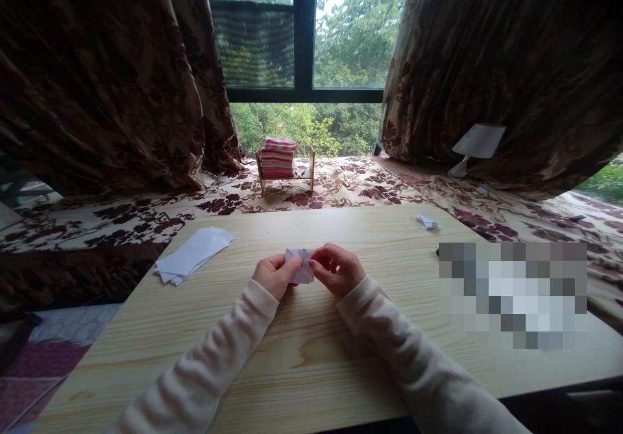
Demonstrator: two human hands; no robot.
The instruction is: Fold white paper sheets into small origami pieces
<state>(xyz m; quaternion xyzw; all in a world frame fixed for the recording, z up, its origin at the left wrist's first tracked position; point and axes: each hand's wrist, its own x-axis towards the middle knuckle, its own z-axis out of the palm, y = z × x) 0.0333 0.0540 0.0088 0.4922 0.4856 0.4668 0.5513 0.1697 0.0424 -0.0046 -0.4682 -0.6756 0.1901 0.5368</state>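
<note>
A small folded piece of white paper (302, 270) with crease lines is held up between my hands over the middle of the table. My left hand (275, 274) grips its left side, thumb lying on the front and fingers behind. At the paper's right edge, my right hand (339, 269) pinches with thumb and index finger. To the left lies a loose stack of white paper sheets (195, 253). Another small folded paper piece (427, 221) rests near the table's far right corner.
The pale wooden table (233, 356) stands before a window ledge with flowered cloth. On that ledge are a small wooden rack (311, 168) with folded striped cloths (277, 157) and a white lamp (479, 141). A blurred-out object (516, 294) lies on the table's right.
</note>
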